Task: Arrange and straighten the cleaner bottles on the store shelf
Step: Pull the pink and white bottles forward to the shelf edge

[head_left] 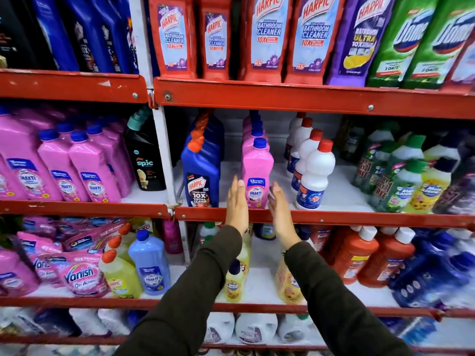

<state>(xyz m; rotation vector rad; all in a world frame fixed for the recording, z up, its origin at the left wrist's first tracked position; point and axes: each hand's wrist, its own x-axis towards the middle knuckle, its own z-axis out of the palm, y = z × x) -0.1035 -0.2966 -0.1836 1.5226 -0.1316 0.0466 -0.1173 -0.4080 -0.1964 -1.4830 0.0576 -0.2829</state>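
A: We're facing a store rack, red metal shelves (308, 217) stacked with cleaners from top to bottom.

B: And our target is the pink bottle (257, 173) at the front of its file on the middle shelf, right at the lip. Our left hand (237, 201) is flat and open along its left side, our right hand (280, 206) open on its right. Neither one grips it; we can't tell if the palms actually touch.

A: The risk, we think, is uneven pressure. If we push harder with one palm, the bottle twists or tips back into the pink ones behind it, and the file goes crooked.

B: Or we drag it forward and it drops off the lip.

A: Just left stands the blue bottle (201, 173), with a gap between. To the right, the white bottles (314, 178) run in a slanted file, close to our right wrist.

B: So a wide sweep of that hand could knock the front white one. Further right the green bottles (401, 181) crowd together, well apart from us.
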